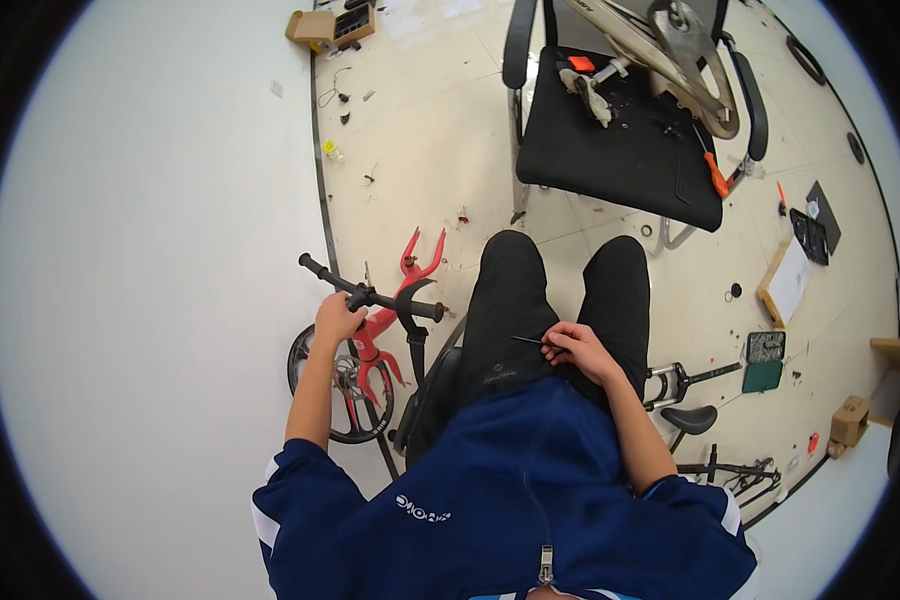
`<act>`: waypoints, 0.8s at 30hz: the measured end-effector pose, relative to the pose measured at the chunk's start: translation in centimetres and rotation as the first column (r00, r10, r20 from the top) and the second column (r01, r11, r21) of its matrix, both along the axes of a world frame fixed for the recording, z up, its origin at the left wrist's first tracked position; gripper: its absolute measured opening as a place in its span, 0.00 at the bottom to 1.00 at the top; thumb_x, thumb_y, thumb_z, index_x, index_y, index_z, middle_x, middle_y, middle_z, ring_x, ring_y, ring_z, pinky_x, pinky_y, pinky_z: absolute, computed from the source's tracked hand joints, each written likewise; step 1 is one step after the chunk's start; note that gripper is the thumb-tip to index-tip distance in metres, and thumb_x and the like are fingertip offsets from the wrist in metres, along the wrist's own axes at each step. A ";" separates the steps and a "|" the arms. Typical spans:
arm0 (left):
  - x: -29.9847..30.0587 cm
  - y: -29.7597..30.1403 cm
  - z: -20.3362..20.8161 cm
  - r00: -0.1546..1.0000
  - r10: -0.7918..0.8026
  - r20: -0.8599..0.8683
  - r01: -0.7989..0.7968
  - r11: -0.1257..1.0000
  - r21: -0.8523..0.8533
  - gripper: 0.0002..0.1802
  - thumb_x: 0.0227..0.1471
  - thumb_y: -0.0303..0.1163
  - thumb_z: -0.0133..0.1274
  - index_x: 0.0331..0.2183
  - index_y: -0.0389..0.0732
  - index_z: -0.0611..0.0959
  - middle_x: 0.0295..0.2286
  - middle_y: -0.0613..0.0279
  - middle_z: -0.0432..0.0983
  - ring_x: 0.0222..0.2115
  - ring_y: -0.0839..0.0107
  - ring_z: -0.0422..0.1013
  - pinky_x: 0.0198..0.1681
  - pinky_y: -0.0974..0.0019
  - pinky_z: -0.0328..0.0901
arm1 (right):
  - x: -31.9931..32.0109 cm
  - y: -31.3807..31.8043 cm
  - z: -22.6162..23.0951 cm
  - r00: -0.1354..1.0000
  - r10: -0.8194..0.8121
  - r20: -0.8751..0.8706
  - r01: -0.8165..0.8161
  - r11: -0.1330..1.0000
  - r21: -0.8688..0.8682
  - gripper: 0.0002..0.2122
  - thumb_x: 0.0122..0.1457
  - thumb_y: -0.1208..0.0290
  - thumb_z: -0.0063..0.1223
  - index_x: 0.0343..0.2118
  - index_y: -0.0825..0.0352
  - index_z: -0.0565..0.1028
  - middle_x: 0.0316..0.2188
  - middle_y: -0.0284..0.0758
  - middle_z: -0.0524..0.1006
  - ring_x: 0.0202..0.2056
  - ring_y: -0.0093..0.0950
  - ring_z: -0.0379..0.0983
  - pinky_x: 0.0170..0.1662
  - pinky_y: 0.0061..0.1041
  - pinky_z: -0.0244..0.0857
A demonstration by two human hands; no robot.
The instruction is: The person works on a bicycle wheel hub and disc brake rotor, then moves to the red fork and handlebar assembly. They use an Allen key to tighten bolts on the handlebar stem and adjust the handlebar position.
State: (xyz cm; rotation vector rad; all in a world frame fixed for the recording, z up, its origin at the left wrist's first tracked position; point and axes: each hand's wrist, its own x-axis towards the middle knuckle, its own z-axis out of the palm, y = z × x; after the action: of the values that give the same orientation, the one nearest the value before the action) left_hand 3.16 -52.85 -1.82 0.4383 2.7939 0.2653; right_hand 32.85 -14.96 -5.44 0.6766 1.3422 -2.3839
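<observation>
At my left side, my left hand [338, 319] is closed at the middle of a small black handlebar [392, 303], by its stem. Red bicycle frame parts [366, 352] with forked ends lie around and beneath the bar, and a black strap [416, 335] hangs over its right part. Below my left hand is a black-tyred wheel [344, 432] with a brake disc. My right hand [580, 352] rests over my lap, its fingers pinched on a thin dark rod-like tool [528, 340]. The tool's tip points left; its other end is hidden in the fingers.
Ahead stands a black armchair [610, 160] bearing a pale bicycle frame [635, 45] with a crank, and an orange-handled screwdriver [714, 172]. On the right floor lie a suspension fork [675, 385], a saddle [690, 419] and a green tool case [763, 375]. A white wall [160, 250] runs along the left.
</observation>
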 end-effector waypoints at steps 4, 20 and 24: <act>0.1 2.6 4.7 0.996 -0.048 -0.071 0.050 0.998 0.028 0.20 0.35 0.41 0.60 0.26 0.32 0.80 0.24 0.43 0.76 0.28 0.48 0.73 0.34 0.52 0.68 | 0.4 -0.1 -0.4 1.000 0.007 -0.021 -0.006 1.000 0.010 0.09 0.63 0.67 0.48 0.36 0.68 0.75 0.29 0.32 0.76 0.30 0.19 0.72 0.35 0.18 0.69; -0.4 9.2 20.1 0.943 -0.133 -0.304 0.201 0.958 0.205 0.13 0.38 0.32 0.57 0.25 0.30 0.79 0.15 0.54 0.72 0.16 0.68 0.70 0.24 0.65 0.66 | 0.5 -0.2 -0.3 0.987 0.046 -0.152 -0.036 0.997 0.067 0.09 0.62 0.67 0.49 0.34 0.68 0.75 0.27 0.31 0.76 0.29 0.19 0.72 0.34 0.18 0.68; -0.4 11.9 24.5 0.924 -0.094 -0.371 0.222 0.921 0.319 0.10 0.40 0.29 0.57 0.26 0.31 0.79 0.15 0.62 0.71 0.16 0.77 0.69 0.22 0.70 0.65 | 0.8 -0.2 -0.8 0.985 0.045 -0.167 -0.033 0.997 0.072 0.08 0.63 0.68 0.49 0.34 0.67 0.75 0.28 0.32 0.76 0.30 0.19 0.72 0.35 0.19 0.68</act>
State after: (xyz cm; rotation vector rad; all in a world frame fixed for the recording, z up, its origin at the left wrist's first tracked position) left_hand 2.75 -40.95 22.71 0.8760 3.0294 0.7300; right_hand 33.64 -15.14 -6.24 0.4702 1.4976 -2.4184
